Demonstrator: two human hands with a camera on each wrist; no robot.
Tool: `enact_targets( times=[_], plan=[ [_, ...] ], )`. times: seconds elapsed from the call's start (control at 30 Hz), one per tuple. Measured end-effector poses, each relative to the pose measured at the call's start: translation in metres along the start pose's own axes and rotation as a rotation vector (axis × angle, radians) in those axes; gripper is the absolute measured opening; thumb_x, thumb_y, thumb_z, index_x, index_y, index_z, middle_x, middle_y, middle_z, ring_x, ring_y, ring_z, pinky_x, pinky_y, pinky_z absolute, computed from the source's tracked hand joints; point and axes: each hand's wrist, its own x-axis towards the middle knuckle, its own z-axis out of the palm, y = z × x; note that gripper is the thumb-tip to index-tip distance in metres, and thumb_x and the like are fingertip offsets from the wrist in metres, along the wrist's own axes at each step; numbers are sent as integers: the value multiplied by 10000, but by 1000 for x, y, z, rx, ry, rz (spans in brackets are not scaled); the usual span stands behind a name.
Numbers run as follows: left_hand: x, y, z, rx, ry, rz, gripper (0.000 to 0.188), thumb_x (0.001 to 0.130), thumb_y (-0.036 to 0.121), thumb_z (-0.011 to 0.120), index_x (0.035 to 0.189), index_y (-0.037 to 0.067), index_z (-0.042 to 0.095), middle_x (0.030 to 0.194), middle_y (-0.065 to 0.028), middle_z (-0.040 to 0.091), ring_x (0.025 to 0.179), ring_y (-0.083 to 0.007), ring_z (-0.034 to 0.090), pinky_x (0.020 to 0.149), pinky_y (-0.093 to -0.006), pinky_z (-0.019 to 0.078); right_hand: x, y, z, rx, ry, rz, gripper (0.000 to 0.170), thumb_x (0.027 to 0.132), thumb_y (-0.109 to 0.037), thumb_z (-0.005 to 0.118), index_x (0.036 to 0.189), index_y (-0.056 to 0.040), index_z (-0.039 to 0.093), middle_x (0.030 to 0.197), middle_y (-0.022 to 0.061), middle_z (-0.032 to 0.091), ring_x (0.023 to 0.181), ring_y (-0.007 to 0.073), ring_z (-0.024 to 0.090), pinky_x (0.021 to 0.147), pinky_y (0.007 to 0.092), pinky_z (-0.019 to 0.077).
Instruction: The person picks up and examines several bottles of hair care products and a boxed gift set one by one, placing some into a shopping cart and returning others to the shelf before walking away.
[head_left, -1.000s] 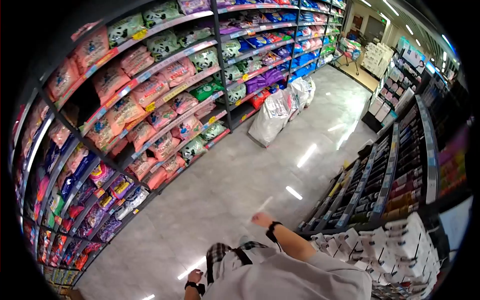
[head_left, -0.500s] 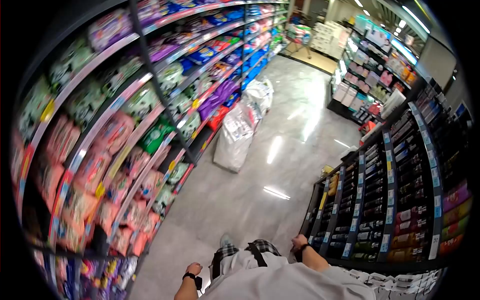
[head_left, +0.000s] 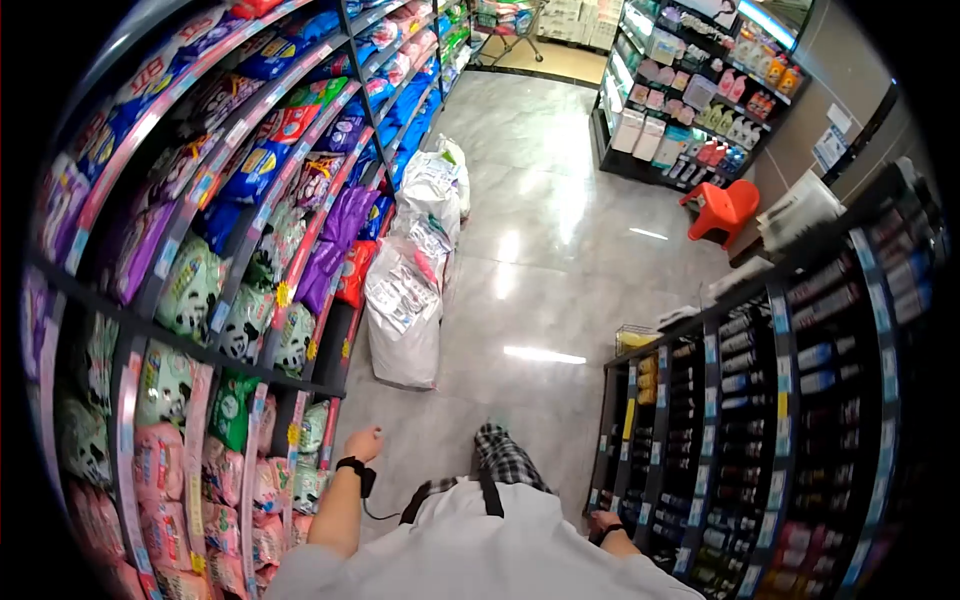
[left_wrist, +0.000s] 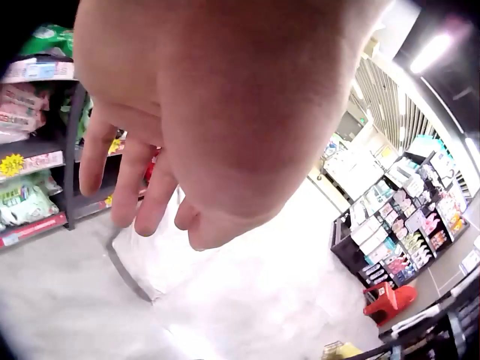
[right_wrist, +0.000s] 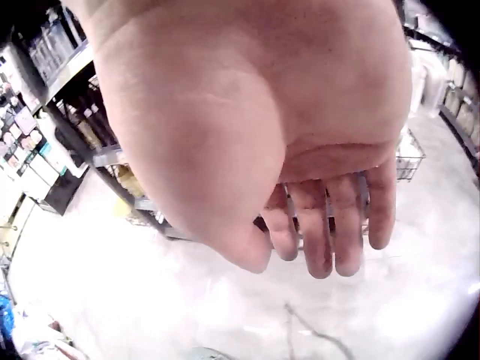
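My left hand (head_left: 365, 443) swings forward at the left, a black band on its wrist, close to the shelf of pink packs (head_left: 160, 465). In the left wrist view the fingers (left_wrist: 135, 184) hang loose, with nothing in them. Low at my right side is my right hand (head_left: 603, 522), beside the rack of dark bottles (head_left: 735, 440). Its fingers (right_wrist: 315, 232) hang relaxed and hold nothing in the right wrist view. Large white sacks (head_left: 405, 335) stand on the floor ahead, against the left shelves.
Tall shelves of bagged goods (head_left: 195, 285) line the left. A red stool (head_left: 720, 212) stands ahead on the right, near a display of toiletries (head_left: 690, 100). Grey floor (head_left: 520, 290) runs between the racks, and a shopping cart (head_left: 510, 30) is at the far end.
I have walked forward along the aisle and my view has turned right. The white sacks are nearer. My left hand has swung forward, and my right hand has swung back.
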Motion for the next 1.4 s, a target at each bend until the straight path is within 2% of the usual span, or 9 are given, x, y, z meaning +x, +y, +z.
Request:
enact_targets(
  times=[0.03, 0.07, 0.13, 0.4, 0.8, 1.03, 1.13, 1.27, 1.4],
  plan=[
    [20, 20, -17, 10, -44, 41, 439, 863, 395, 574, 1249, 193, 629, 1099, -96, 710, 1047, -331, 653, 908, -462, 511, 41, -17, 4, 303, -182, -7, 178, 861, -163, 644, 790, 0, 665, 720, 137, 666, 642, 297, 659, 541, 411, 503],
    [36, 41, -35, 21, -43, 39, 439, 863, 395, 574, 1249, 193, 629, 1099, -96, 710, 1047, -331, 653, 908, -462, 511, 171, 8, 7, -305, -226, -759, 207, 854, -183, 643, 695, -53, 613, 611, 84, 573, 543, 266, 592, 489, 428, 468],
    [62, 75, -43, 36, -135, 110, 450, 865, 422, 573, 1247, 192, 629, 1086, -98, 714, 1027, -330, 659, 896, -456, 515, 30, -171, 15, 292, -161, -367, 179, 867, -133, 592, 709, -64, 544, 581, 58, 517, 482, 201, 529, 416, 352, 399],
    [214, 120, -62, -57, -210, 56, 476, 813, 399, 663, 1188, 107, 668, 1105, -135, 708, 1043, -318, 661, 916, -415, 519, -17, -572, 30, 122, -166, -790, 370, 927, -259, 646, 1177, 14, 633, 956, 73, 699, 790, 130, 657, 667, 253, 494],
    [508, 207, -171, 106, -486, 26, 475, 817, 363, 629, 1239, 147, 643, 1276, -163, 627, 1203, -343, 583, 1023, -458, 460, 56, -655, -21, 176, -24, -208, 321, 896, -260, 661, 1099, -12, 629, 792, 82, 656, 631, 233, 639, 576, 388, 547],
    [645, 355, -333, -37, -163, 165, 410, 847, 338, 594, 1204, 141, 646, 1166, -161, 675, 1106, -369, 626, 956, -482, 490, 127, -718, -40, 250, 39, -53, 297, 906, -247, 641, 877, 45, 683, 781, 152, 712, 648, 271, 675, 630, 387, 536],
    [702, 374, -354, -51, -123, 119, 369, 853, 344, 591, 1143, 129, 664, 1162, -171, 674, 1100, -368, 627, 951, -482, 490, 200, -794, -75, -310, -92, 32, 328, 950, -233, 580, 1155, 23, 605, 944, 166, 684, 876, 317, 685, 713, 434, 554],
    [772, 372, -369, -9, -172, 107, 405, 853, 372, 590, 1157, 120, 681, 1165, -177, 674, 1118, -344, 625, 956, -472, 485, 291, -961, -68, 213, -143, -125, 368, 992, -200, 486, 1269, 39, 531, 1057, 250, 669, 888, 402, 675, 667, 528, 539],
    [809, 415, -420, -37, -282, -94, 449, 829, 383, 590, 1179, 117, 679, 1196, -177, 665, 1126, -342, 624, 965, -450, 482, 265, -1247, -24, -246, -2, -549, 216, 886, -199, 565, 871, -6, 662, 697, 72, 645, 594, 199, 604, 566, 334, 496]
  ],
)
